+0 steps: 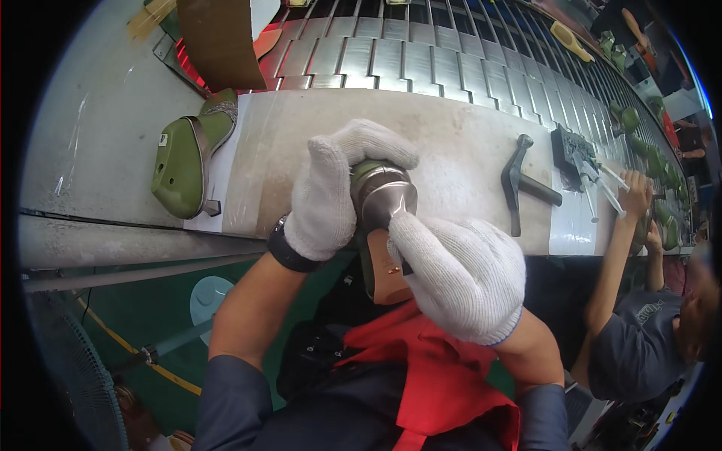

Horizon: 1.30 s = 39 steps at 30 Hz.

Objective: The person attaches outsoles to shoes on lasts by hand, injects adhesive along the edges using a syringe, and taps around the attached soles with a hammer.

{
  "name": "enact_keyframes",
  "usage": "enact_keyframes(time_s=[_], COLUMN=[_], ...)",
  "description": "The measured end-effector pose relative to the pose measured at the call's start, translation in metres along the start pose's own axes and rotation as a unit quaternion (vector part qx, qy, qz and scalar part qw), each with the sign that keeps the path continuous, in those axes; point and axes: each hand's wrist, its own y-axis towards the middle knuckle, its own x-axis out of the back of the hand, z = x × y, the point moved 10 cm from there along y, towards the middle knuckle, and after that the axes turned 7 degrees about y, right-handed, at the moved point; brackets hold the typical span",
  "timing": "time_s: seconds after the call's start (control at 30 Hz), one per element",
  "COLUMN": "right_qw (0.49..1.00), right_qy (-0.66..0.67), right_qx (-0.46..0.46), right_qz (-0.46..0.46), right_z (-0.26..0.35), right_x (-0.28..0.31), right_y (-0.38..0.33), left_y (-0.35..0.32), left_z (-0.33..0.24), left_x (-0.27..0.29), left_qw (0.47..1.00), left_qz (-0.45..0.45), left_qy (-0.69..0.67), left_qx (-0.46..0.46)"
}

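Observation:
A shoe [387, 197] with bronze metallic leather sits on a green last, its tan sole [385, 270] towards me. My left hand [331, 192], in a white knitted glove, wraps the shoe's left and far side. My gloved right hand [462, 274] is closed, its fingertips against the metallic part. A small dark end shows under those fingers; what it belongs to is hidden. On the bench at the left, a second shoe [203, 161] on a green last lies on its side, apart from both hands.
A hammer [519, 184] lies on the worktop [451, 135] to the right, beside a dark block [573, 154] with white-handled tools. Behind runs a metal slat conveyor [421, 56]. At right, a co-worker's hand [638, 192] is near several green lasts. A brown board [218, 41] stands far left.

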Motion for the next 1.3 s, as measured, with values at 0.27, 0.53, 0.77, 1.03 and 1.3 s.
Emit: enact_keyframes(time_s=[0.27,0.53,0.77,1.03,1.3], right_qw=[1.0,1.0,0.99,0.733,0.805], right_qy=[-0.009,-0.023,0.062,0.394,0.305], right_qx=[-0.004,0.012,-0.022,-0.552,-0.507], right_qz=[0.03,0.014,-0.121,-0.048,0.048], right_z=[0.0,0.001,-0.066,-0.139,-0.14], right_x=[-0.01,-0.013,-0.018,-0.055,-0.049], right_y=[0.005,0.011,0.028,-0.077,-0.037], left_y=[0.001,0.003,0.041,0.058,0.059], left_z=[0.005,0.001,0.034,0.036,0.039], left_x=[0.005,0.004,0.003,-0.026,-0.03], left_qw=[0.999,0.999,0.987,0.994,0.995], left_qz=[0.018,0.002,0.015,0.078,0.073], left_qy=[0.03,0.026,-0.081,-0.036,-0.03], left_qx=[-0.009,-0.021,0.138,0.073,0.068])
